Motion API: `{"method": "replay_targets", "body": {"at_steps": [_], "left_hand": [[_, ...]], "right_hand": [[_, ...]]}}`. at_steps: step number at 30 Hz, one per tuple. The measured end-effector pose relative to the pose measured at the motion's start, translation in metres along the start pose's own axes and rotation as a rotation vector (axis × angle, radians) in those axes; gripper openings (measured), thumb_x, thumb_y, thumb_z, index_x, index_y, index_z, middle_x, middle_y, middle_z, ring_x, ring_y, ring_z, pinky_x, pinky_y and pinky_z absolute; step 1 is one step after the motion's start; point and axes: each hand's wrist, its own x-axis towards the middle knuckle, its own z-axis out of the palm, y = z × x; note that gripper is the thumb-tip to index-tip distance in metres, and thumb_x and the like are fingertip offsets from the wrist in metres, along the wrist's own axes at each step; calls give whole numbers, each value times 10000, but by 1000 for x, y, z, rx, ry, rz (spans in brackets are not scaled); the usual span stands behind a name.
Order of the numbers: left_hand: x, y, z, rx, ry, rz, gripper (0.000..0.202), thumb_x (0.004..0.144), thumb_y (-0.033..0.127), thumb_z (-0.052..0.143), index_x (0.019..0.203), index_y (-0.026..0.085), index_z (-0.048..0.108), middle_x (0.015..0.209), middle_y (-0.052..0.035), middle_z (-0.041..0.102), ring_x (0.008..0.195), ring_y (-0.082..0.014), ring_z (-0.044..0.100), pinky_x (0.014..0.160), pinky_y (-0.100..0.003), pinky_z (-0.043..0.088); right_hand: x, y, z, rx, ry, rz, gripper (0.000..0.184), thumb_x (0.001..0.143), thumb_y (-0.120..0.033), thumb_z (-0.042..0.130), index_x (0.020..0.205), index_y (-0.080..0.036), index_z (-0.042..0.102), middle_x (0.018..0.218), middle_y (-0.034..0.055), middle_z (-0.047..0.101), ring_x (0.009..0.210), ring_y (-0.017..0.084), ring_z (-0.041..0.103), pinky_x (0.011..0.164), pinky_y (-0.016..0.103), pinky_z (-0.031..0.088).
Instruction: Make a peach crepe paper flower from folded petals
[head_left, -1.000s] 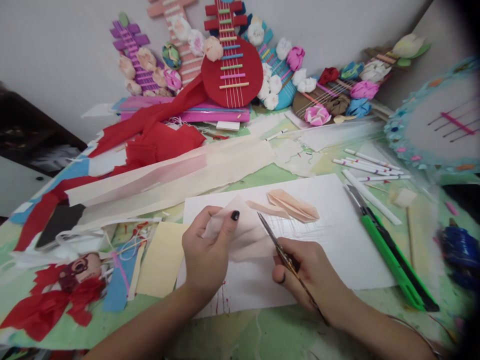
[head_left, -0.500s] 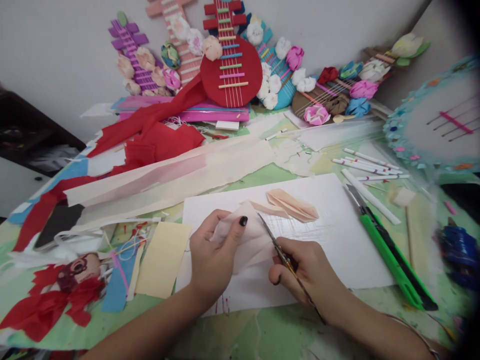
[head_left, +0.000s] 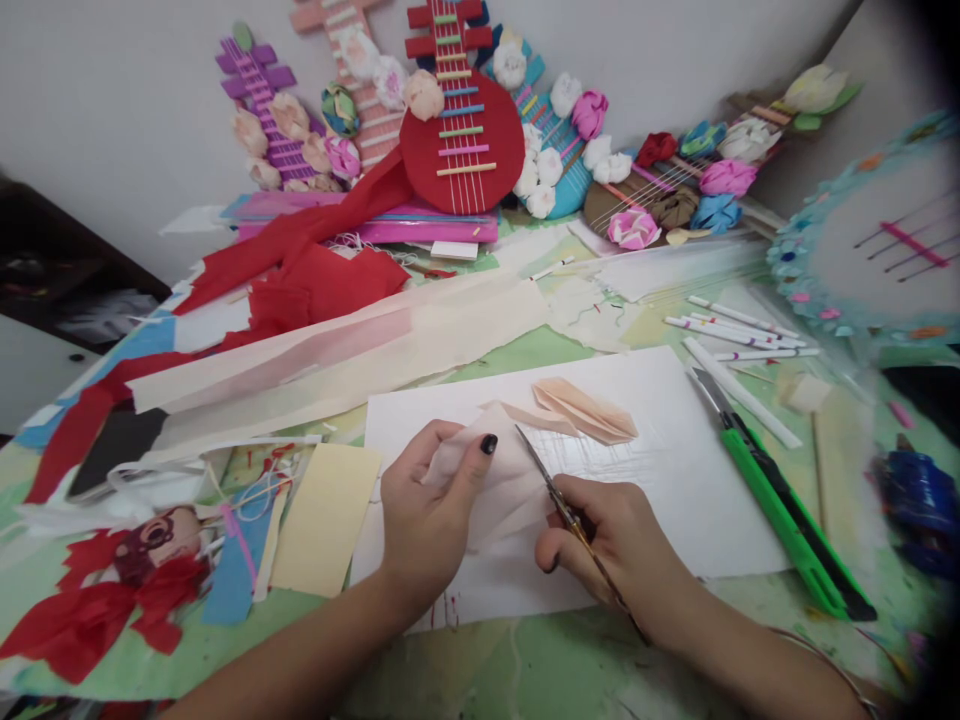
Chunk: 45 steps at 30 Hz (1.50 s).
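Observation:
My left hand [head_left: 435,500] pinches a pale pink piece of thin paper [head_left: 504,470], thumb on top. In my right hand [head_left: 622,550] is a pair of scissors [head_left: 559,498], its blades pointing up and left against the paper's right edge. Part of the handles is hidden by my fingers. Beneath both hands lies a white sheet [head_left: 697,500]. Folded peach paper pieces [head_left: 589,410] rest on that sheet, just beyond the scissor tips.
A green utility knife [head_left: 787,510] with its blade out lies on the right, near several white sticks [head_left: 735,335]. Cream paper strips [head_left: 337,350] and red cloth-like paper [head_left: 322,290] spread behind. Craft lutes, including a red one [head_left: 465,150], lean on the wall. A yellow card [head_left: 326,520] lies left.
Almost nothing differs. My right thumb has shifted very slightly left on the scissors; the paper and my left hand stay nearly in place.

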Motion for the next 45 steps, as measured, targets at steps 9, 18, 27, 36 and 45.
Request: {"method": "replay_targets", "body": {"at_steps": [9,18,27,36,45], "left_hand": [[0,0,-1,8,-1,-14,208,780,297,599,622,172,547,521,50,511,482,-84,463,448,-170,369],[1,1,0,12,11,-21,207,781,300,596,625,175,540,515,48,501,470,-91,455,436,-186,359],[0,0,-1,5,19,-9,206,782,283,596,617,174,536,518,56,505,484,-83,463,449,-173,362],[0,2,-1,-11,-12,-50,209,776,297,601,617,177,536,518,49,504,471,-89,456,417,-182,342],[-1,1,-1,-3,-7,-39,220,777,313,602,617,175,539,514,49,502,468,-90,461,428,-183,358]], "right_hand": [[0,0,1,-7,0,10,418,711,-516,645,540,-159,509,469,-53,402,458,70,335,426,186,279],[0,0,1,-3,9,20,420,704,-504,658,527,-163,488,480,-51,399,469,73,334,431,193,276],[-2,1,-2,85,-37,-36,296,787,-372,568,590,-176,466,515,-50,401,483,77,334,444,197,265],[0,-1,0,44,-36,7,349,744,-360,624,539,-172,414,483,-64,350,471,64,288,433,188,246],[0,-2,0,27,-36,30,359,740,-401,628,532,-171,447,478,-60,369,464,68,316,429,185,265]]}}
